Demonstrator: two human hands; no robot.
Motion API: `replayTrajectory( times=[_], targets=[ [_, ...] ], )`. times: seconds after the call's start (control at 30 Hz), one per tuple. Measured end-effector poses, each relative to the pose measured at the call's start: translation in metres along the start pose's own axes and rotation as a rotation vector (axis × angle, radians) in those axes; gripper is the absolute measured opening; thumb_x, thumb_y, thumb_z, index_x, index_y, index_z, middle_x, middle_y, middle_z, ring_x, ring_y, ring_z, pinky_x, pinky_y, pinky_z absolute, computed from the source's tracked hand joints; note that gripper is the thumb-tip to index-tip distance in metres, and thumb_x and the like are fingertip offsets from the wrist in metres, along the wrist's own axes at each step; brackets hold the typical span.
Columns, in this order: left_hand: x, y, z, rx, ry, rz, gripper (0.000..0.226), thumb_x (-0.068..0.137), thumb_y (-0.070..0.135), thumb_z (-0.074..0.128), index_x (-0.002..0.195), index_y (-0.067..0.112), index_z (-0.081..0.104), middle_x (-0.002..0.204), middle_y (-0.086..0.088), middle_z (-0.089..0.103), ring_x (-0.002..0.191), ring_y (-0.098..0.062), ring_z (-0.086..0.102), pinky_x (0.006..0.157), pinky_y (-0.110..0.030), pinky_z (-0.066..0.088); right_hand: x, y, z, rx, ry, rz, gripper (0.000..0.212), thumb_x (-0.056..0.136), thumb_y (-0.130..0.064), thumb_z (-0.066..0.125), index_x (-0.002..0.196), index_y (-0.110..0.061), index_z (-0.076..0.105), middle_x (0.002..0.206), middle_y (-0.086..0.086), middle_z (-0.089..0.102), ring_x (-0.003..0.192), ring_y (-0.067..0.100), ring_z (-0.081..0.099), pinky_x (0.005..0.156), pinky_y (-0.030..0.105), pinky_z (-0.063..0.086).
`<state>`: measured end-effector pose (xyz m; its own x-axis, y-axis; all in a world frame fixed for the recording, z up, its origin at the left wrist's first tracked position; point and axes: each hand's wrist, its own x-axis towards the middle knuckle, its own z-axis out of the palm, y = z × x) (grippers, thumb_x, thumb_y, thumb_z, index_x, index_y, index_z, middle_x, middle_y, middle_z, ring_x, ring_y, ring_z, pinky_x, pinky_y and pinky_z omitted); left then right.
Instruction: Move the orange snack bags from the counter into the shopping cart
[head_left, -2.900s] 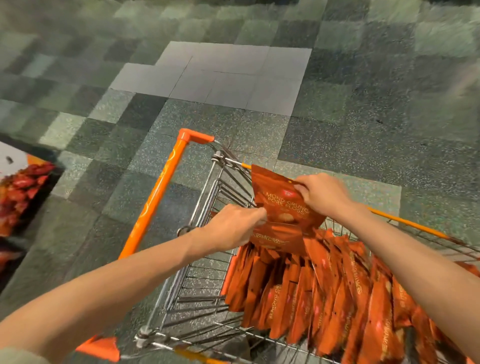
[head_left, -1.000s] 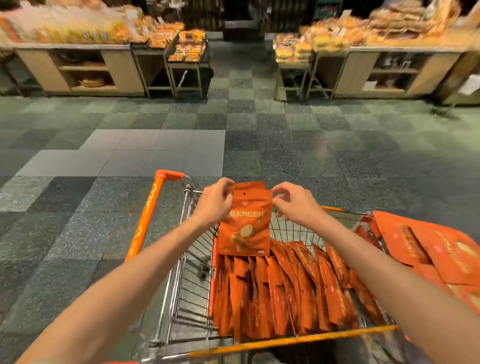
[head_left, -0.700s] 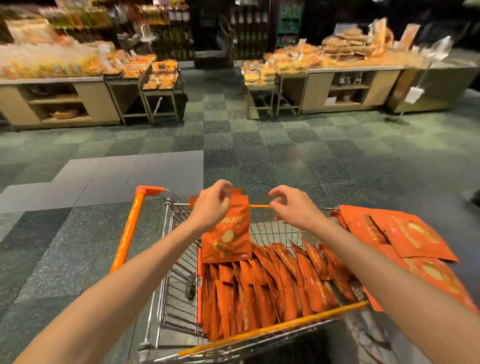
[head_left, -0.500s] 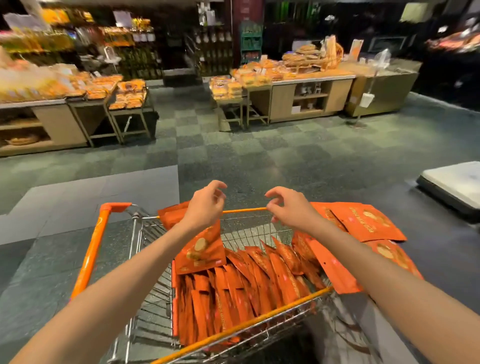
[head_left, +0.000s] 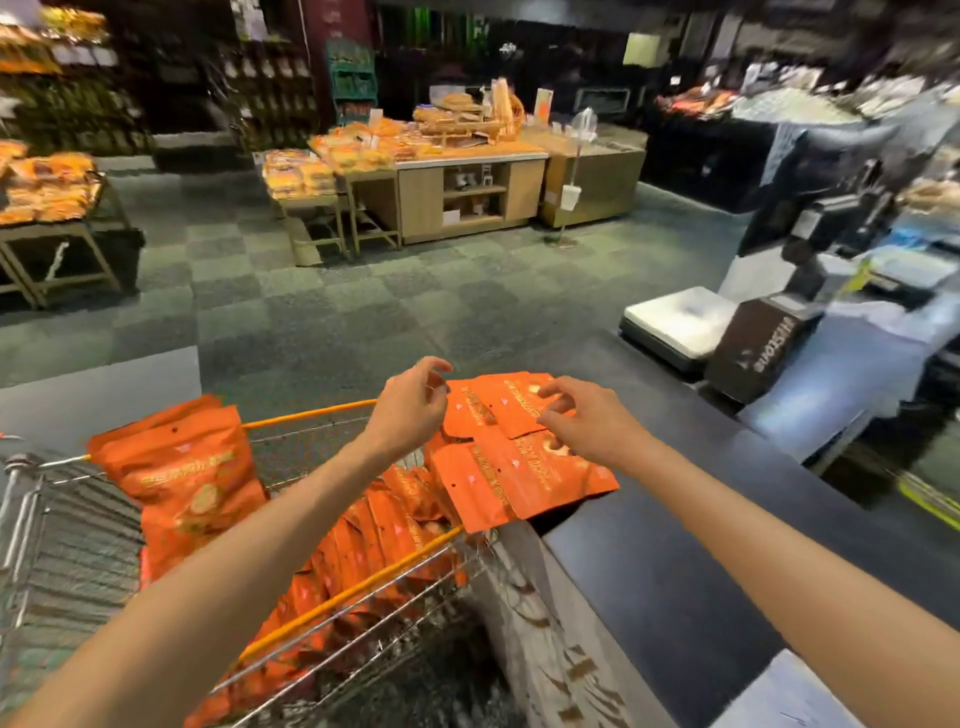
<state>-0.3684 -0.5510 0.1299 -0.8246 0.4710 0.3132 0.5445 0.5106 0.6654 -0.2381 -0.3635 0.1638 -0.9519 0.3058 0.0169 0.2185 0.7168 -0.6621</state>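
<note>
Neither hand holds anything at this moment. The right hand (head_left: 584, 418) hovers over the bags (head_left: 511, 449) on the counter (head_left: 691, 525), fingers loosely curled and spread, tips at or just above the topmost bag; motion blur makes it hard to say whether they touch, so contact is recorded as uncertain. The left hand (head_left: 410, 408) is just beside the near-left edge of the same stack, fingers relaxed and parted, thumb and forefinger apart, poised as if to take a corner. Judgement: both hands are coming in for the next pickup, the left to lift an edge and the right to steady or peel a bag off the top. The stack is a few flat bags fanned loosely, overhanging the counter edge toward the cart (head_left: 62, 525), which puts them within a short carry. The cart stands hard against the counter side, its orange rail (head_left: 363, 577) just below the overhang. Inside, a row of bags (head_left: 374, 535) stands on edge, packed like files, presumably to save room. One bag (head_left: 187, 467) stands upright at the far-left end of that row, leaning on the cart's wire wall, face toward the viewer. Task well advanced: most bags are in the cart, only the small stack is left on the counter.
</note>
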Motion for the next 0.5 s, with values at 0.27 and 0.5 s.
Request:
replayTrajectory(
  times=[0.27, 0.5],
  targets=[
    [0.017, 0.015, 0.058, -0.008, -0.111, 0.016, 0.028, 0.089, 0.009, 0.051, 0.115, 0.013, 0.058, 0.099, -0.006, 0.070, 0.089, -0.020, 0.064, 0.082, -0.034, 0.050, -0.001, 0.055, -0.017, 0.046, 0.018, 0.096, 0.025, 0.090, -0.014, 0.053, 0.115, -0.016, 0.058, 0.097, 0.000, 0.070, 0.076, 0.021, 0.070, 0.073, 0.032, 0.055],
    [0.069, -0.043, 0.104, 0.066, -0.230, -0.021, 0.029, 0.089, 0.010, 0.051, 0.116, 0.014, 0.057, 0.099, -0.007, 0.069, 0.092, -0.025, 0.063, 0.079, -0.034, 0.047, 0.053, 0.096, 0.032, -0.110, 0.018, 0.113, 0.032, 0.091, -0.019, 0.049, 0.122, -0.016, 0.058, 0.121, 0.000, 0.063, 0.108, 0.021, 0.059, 0.085, 0.032, 0.045]
  ],
)
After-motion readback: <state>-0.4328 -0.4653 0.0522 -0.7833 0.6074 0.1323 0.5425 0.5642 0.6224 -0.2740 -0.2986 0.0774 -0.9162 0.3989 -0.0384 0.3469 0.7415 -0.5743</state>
